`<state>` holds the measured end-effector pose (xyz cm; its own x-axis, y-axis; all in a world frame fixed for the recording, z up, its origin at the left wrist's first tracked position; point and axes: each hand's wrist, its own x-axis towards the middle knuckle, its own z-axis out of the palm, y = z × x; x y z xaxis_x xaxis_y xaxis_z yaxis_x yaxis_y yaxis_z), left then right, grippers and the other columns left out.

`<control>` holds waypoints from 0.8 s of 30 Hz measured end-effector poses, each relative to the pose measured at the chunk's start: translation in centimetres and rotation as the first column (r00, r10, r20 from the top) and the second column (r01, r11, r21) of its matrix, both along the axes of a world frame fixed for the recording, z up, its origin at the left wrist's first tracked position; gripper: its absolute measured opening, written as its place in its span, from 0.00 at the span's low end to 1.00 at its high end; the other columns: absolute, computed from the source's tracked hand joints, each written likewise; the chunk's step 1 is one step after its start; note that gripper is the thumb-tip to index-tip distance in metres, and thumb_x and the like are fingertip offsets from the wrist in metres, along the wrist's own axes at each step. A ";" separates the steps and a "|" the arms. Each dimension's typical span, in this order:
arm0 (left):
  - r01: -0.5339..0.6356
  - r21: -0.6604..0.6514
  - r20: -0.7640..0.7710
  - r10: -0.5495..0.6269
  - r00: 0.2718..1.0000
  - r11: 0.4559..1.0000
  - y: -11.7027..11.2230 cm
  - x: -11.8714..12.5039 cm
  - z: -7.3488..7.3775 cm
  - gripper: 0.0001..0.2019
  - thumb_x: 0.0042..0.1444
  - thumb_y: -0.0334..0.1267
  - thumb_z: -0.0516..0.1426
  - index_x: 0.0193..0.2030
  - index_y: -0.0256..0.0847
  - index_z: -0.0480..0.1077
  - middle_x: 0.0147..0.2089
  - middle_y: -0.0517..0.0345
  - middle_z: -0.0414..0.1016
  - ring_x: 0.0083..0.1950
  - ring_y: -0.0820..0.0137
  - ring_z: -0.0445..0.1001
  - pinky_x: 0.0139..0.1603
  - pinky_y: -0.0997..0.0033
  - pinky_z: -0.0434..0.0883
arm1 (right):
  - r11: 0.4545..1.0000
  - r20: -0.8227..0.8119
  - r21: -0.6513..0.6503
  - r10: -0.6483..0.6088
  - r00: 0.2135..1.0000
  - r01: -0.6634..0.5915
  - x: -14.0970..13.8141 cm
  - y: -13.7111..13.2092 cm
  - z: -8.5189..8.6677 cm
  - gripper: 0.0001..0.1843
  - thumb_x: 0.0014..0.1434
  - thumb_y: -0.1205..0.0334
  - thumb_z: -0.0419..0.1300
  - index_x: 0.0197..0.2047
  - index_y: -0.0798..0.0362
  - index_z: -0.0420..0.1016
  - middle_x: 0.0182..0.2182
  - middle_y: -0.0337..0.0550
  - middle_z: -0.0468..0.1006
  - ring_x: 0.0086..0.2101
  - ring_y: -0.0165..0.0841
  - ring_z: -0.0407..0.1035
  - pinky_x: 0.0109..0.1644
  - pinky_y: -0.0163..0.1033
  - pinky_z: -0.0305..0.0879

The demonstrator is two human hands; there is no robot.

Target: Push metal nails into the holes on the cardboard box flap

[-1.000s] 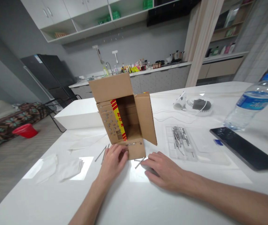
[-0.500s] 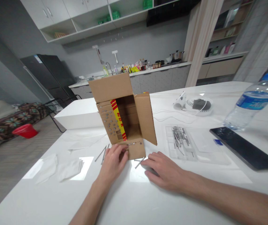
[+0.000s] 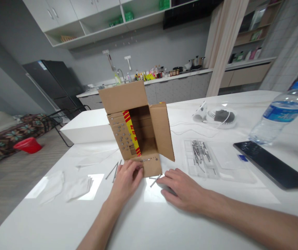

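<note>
An open cardboard box (image 3: 122,99) stands upright on the white table, its opening facing me. Round nail heads dot its left flap, and a short row of them crosses the bottom flap (image 3: 152,168). My left hand (image 3: 128,175) rests at the left edge of that bottom flap, fingers curled together; what lies between the fingertips is hidden. To the right, my right hand (image 3: 181,189) lies on the table with fingers extended and thumb apart. Its index fingertip meets the end of a loose nail (image 3: 154,182). More long nails (image 3: 112,171) lie left of my left hand.
A clear plastic case (image 3: 201,156) of nails lies open at right, near a black phone (image 3: 271,163) and a water bottle (image 3: 281,111). White tissues (image 3: 77,189) lie left. Behind are a white dish (image 3: 222,118) with a cable and a white block (image 3: 88,126).
</note>
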<state>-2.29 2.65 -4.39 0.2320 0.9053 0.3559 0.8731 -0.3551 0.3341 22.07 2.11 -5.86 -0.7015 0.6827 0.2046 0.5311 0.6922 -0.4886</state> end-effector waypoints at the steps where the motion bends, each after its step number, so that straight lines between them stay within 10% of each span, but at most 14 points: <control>1: -0.003 0.009 0.004 0.003 1.000 1.000 0.0 0.0 0.0 0.07 0.65 0.37 0.52 0.44 0.44 0.71 0.43 0.57 0.78 0.46 0.63 0.76 0.47 0.60 0.65 | 1.000 -0.001 0.001 0.001 1.000 -0.001 0.0 0.0 0.0 0.11 0.66 0.65 0.57 0.49 0.54 0.76 0.38 0.46 0.75 0.41 0.38 0.67 0.47 0.44 0.59; 24: 0.007 -0.009 0.005 -0.007 1.000 1.000 0.0 0.1 0.2 0.08 0.65 0.37 0.51 0.41 0.45 0.72 0.41 0.58 0.77 0.45 0.63 0.76 0.47 0.60 0.64 | 1.000 -0.004 -0.003 0.007 1.000 -0.007 0.0 0.1 -0.1 0.11 0.66 0.64 0.56 0.49 0.53 0.76 0.38 0.46 0.76 0.41 0.38 0.67 0.47 0.45 0.58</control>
<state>-2.18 2.61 -4.19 0.2367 0.9069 0.3487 0.8689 -0.3581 0.3416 22.03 2.16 -5.98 -0.7057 0.6779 0.2057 0.5240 0.6949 -0.4925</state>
